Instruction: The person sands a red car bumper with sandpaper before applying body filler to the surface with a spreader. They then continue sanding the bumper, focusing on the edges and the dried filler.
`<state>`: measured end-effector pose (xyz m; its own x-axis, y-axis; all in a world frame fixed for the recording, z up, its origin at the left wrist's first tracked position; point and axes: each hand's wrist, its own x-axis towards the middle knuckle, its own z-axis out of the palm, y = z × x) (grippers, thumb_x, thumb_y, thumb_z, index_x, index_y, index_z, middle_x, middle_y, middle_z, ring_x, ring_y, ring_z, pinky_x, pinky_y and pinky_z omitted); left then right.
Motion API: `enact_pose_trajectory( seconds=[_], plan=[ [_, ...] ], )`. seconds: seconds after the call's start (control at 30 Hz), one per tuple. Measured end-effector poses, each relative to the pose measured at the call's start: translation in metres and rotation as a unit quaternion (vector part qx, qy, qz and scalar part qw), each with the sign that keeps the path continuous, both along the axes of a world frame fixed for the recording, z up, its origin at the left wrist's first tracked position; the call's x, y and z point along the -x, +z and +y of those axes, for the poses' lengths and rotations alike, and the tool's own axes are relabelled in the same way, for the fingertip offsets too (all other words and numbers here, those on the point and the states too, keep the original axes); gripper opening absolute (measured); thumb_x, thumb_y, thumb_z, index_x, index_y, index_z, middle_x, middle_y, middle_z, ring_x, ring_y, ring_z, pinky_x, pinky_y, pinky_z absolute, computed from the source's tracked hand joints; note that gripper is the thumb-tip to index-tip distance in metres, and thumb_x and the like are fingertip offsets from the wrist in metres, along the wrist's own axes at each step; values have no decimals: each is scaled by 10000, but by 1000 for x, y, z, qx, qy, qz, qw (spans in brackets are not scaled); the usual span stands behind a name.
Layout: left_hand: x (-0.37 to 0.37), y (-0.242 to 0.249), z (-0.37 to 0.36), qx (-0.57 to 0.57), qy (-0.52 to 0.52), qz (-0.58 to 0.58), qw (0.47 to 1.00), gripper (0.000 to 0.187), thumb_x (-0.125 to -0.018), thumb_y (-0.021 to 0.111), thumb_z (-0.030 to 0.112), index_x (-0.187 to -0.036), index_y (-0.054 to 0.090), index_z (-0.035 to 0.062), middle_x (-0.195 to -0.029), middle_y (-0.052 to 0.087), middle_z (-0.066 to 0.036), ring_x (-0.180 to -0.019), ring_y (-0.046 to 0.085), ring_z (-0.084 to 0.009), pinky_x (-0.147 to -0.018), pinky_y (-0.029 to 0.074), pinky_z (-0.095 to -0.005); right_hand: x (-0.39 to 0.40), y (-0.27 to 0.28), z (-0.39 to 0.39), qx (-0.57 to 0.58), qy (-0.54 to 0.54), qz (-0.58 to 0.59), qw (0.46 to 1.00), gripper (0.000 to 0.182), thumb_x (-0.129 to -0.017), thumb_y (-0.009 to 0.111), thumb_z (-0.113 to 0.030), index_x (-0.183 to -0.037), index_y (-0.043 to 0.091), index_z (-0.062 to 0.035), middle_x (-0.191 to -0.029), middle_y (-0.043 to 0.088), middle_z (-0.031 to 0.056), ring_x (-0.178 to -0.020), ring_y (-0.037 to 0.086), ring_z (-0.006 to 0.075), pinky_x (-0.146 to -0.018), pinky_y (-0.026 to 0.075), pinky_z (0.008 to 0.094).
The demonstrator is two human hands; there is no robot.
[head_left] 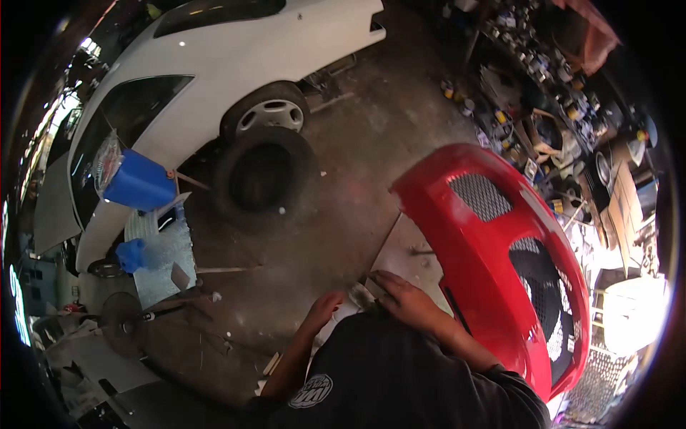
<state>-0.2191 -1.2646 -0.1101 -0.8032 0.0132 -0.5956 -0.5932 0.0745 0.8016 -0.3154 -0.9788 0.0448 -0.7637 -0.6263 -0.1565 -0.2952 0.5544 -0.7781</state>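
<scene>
Close to the front of the dark shirt, my right hand (407,299) has its fingers bent over the end of a small pale item (363,294), too small to name. My left hand (326,312) is just left of it, thumb and fingers close together; whether it holds anything is hidden. A glossy red car bumper (464,236) with mesh openings stands to the right of my right hand, on or against a light panel (407,247). My right forearm lies near its lower edge.
A white car (214,53) fills the upper left, a loose tyre (264,179) beside its wheel. A blue bin (139,180) stands by a sheet-covered surface (168,261) on the left. Cluttered tools and cans (529,64) line the right. A round fan-like object (121,323) is lower left.
</scene>
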Motion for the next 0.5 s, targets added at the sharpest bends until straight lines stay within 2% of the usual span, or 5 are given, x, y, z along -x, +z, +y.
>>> enact_pose_trajectory(
  seconds=[0.07, 0.2, 0.33, 0.47, 0.5],
  plan=[
    [46, 49, 2, -109, 64, -4, 992, 389, -1052, 533, 391, -1192, 664, 52, -1119, 702, -55, -1020, 651, -159, -904, 507, -334, 22, 4, -20, 6, 16, 2, 1000, 552, -901, 656, -190, -1416, 522, -41, -1514, 461, 186, -1326, 521, 376, -1089, 454, 433],
    [112, 106, 1, -147, -6, 9, 989, 377, -1051, 540, 393, -1188, 641, 57, -1060, 689, -47, -951, 651, -144, -846, 527, -325, 66, 3, -63, 20, 34, 72, 997, 542, -855, 706, -146, -1366, 571, -29, -1507, 468, 186, -1301, 545, 374, -1076, 469, 425],
    [182, 97, -14, -212, 34, 21, 976, 346, -1049, 534, 384, -1190, 627, 81, -1055, 697, -37, -942, 664, -140, -809, 529, -319, 139, -10, -109, 24, 52, 71, 996, 529, -850, 736, -123, -1338, 581, 7, -1494, 461, 238, -1306, 528, 413, -1073, 470, 439],
    [252, 93, -54, -256, 105, 40, 960, 272, -1042, 515, 304, -1167, 627, 90, -1065, 700, -35, -910, 675, -147, -801, 547, -322, 234, -10, -147, 21, 140, 62, 988, 717, -773, 841, -189, -1383, 538, 37, -1553, 383, 259, -1381, 452, 425, -1099, 444, 438],
    [268, 81, -67, -276, 142, 45, 949, 256, -1038, 516, 287, -1164, 628, 94, -1070, 701, -38, -905, 676, -147, -802, 549, -324, 255, -1, -159, 3, 153, 50, 987, 876, -730, 878, -221, -1458, 459, 28, -1608, 308, 238, -1441, 386, 399, -1146, 393, 431]
  ],
)
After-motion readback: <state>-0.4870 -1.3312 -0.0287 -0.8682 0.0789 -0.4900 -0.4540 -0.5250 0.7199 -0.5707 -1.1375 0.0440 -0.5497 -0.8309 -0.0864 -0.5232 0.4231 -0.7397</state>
